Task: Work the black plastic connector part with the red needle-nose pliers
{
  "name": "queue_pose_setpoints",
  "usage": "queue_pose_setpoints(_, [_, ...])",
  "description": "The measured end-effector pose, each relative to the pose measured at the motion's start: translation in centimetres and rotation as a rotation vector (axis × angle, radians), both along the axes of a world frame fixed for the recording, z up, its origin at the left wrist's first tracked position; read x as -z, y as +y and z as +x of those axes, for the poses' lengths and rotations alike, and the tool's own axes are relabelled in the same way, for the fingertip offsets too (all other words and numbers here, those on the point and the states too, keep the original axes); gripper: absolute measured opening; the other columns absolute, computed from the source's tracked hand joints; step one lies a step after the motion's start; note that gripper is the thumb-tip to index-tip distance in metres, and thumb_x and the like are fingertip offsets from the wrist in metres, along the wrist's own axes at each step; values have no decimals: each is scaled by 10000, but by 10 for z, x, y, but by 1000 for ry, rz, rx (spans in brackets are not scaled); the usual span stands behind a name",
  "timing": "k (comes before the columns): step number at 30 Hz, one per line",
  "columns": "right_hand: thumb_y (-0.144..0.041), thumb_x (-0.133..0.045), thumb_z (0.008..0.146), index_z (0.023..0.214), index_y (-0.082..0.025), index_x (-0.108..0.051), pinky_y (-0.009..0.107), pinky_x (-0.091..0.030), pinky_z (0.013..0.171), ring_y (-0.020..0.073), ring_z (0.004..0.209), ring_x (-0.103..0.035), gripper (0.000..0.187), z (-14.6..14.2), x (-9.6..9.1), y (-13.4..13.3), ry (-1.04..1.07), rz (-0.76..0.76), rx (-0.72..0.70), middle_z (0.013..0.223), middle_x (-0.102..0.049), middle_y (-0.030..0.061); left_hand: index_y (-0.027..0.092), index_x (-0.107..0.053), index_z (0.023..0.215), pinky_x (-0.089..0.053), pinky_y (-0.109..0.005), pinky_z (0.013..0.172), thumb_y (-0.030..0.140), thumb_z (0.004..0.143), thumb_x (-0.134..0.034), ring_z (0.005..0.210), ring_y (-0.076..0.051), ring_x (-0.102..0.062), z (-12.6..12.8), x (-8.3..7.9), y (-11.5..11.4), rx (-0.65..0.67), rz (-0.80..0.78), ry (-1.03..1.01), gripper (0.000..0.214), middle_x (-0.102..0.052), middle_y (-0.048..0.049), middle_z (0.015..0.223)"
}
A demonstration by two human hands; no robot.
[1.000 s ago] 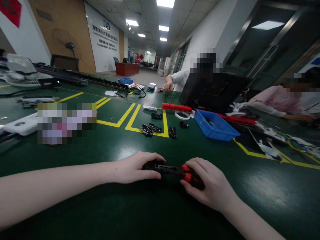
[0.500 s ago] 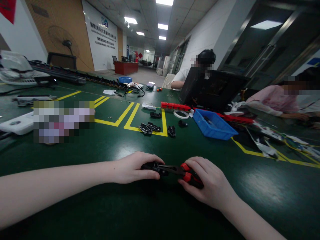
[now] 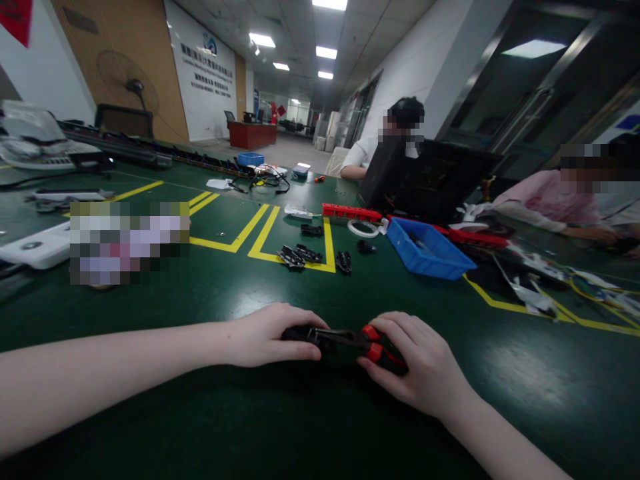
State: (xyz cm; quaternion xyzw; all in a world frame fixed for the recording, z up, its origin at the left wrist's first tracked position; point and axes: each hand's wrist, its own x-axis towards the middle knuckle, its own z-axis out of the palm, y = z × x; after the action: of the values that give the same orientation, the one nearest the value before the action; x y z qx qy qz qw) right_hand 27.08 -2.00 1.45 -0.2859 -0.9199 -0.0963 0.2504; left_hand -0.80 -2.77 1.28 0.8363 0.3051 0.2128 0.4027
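My left hand point(image 3: 280, 337) is closed around a small black plastic part point(image 3: 326, 343), most of it hidden by the fingers and thumb. In my right hand point(image 3: 415, 357) is a pair of needle-nose pliers point(image 3: 373, 342) with red and black handles. Its long jaws point left and meet the black part at my left fingertips. Whether the jaws grip the part or only touch it, I cannot tell. Beyond my hands, several similar black parts point(image 3: 309, 253) lie on the green table point(image 3: 240, 413) near yellow tape lines.
A blue bin point(image 3: 430, 250) stands to the right, beside a white tape ring point(image 3: 363, 229) and a red strip point(image 3: 351, 213). Behind it is a large black case point(image 3: 430, 177). A white device point(image 3: 37, 247) lies at left. Two people sit across the table.
Both hands keep nearly the same place and grip, with the pliers still at the black part. The person behind the black case has shifted slightly left.
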Motion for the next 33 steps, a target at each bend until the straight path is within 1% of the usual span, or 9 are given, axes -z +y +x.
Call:
queue_pose_setpoints(7, [-382, -618, 848, 1020, -148, -594, 346, -510, 683, 225, 819, -641, 291, 2, 0, -1, 1, 20, -3, 940, -671, 116, 186, -567, 1274, -471, -312, 808, 349, 916, -624, 983, -236, -635, 0, 1, 0, -12, 27, -7, 398, -675, -79, 1122])
queue_pose_setpoints(11, [-393, -634, 840, 1045, -137, -596, 363, -517, 711, 240, 860, -646, 330, 3, 0, 0, -7, 41, -5, 964, -675, 128, 188, -558, 1280, -474, -312, 809, 343, 914, -629, 980, -231, -637, 0, 0, -1, -17, 32, -7, 404, -675, -72, 1118])
queue_pose_setpoints(15, [-390, -630, 844, 1032, -134, -595, 355, -515, 692, 228, 829, -645, 319, 2, 0, 0, -1, 27, -18, 942, -675, 122, 191, -554, 1281, -476, -309, 811, 331, 907, -641, 1008, -234, -630, 0, -1, -1, -17, 28, -9, 409, -667, -73, 1147])
queue_pose_setpoints(20, [-377, -629, 845, 1016, -145, -588, 334, -513, 660, 212, 794, -640, 291, 1, 0, -1, 13, 0, -32, 920, -671, 110, 198, -539, 1295, -470, -309, 821, 313, 915, -632, 992, -221, -630, -1, -1, 0, -19, 17, -24, 409, -658, -64, 1155])
queue_pose_setpoints(28, [-353, -626, 843, 1014, -141, -585, 336, -517, 665, 213, 789, -637, 275, 3, 1, -2, 18, 12, -42, 915, -666, 116, 190, -556, 1285, -457, -301, 808, 342, 937, -593, 986, -232, -627, -1, 0, 0, -3, 7, -24, 382, -666, -68, 1117])
queue_pose_setpoints(33, [-357, -622, 846, 1017, -145, -588, 341, -521, 678, 218, 805, -639, 274, 2, 1, -1, 16, 0, -40, 928, -668, 120, 194, -556, 1284, -465, -301, 803, 348, 931, -602, 987, -234, -632, -1, -1, 0, -5, 6, -12, 388, -669, -67, 1119])
